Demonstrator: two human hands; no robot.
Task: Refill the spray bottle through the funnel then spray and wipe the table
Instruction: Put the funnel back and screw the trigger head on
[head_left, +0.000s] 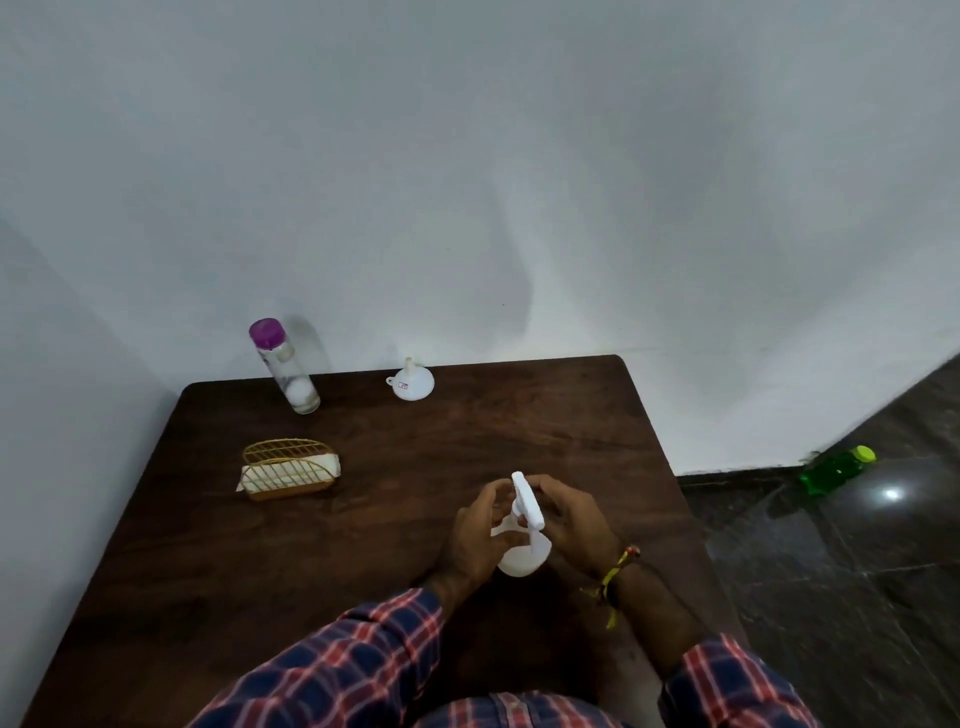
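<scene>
White plastic spray bottle (523, 556) stands near the front right of the dark brown wooden table (395, 525); the left hand (480, 535) curls round its body and neck, the right hand (574, 519) grips beside the trigger head; a small white plastic funnel (413, 383) sits upside down at the far edge, well apart; a clear bottle with a purple cap (284, 366) leans beside it; a gold wire holder of white napkins (289, 469) stands to the left.

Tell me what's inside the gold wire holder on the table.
White folded napkins stand inside the gold wire holder, one end poking out each side. The wire front covers their middle, so their number is unclear.
</scene>
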